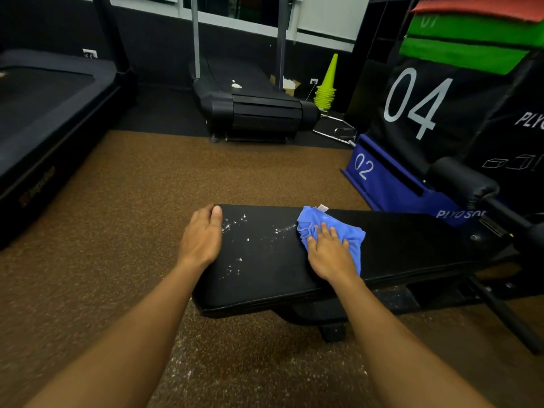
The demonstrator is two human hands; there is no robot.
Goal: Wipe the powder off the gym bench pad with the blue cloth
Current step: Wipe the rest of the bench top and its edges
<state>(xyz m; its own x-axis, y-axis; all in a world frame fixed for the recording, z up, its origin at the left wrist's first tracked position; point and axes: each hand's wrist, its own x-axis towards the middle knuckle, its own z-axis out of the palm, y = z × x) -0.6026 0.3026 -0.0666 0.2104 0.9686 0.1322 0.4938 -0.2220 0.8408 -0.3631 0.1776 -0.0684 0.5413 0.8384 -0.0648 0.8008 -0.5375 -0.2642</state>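
- Right hand [328, 254] pressed the blue cloth [329, 228] flat, fingers straight, on the bench pad [397, 248].
- Left hand [203, 237] rested on the pad end, fingers extended.
- Powder [235, 228] lay between the hands.

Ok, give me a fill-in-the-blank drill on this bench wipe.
1. The right hand presses a ____ cloth flat.
2. White powder lies between the cloth and the ____ hand.
3. The bench pad is coloured ____.
4. The cone stack stands beside a ____.

Missing: blue; left; black; treadmill
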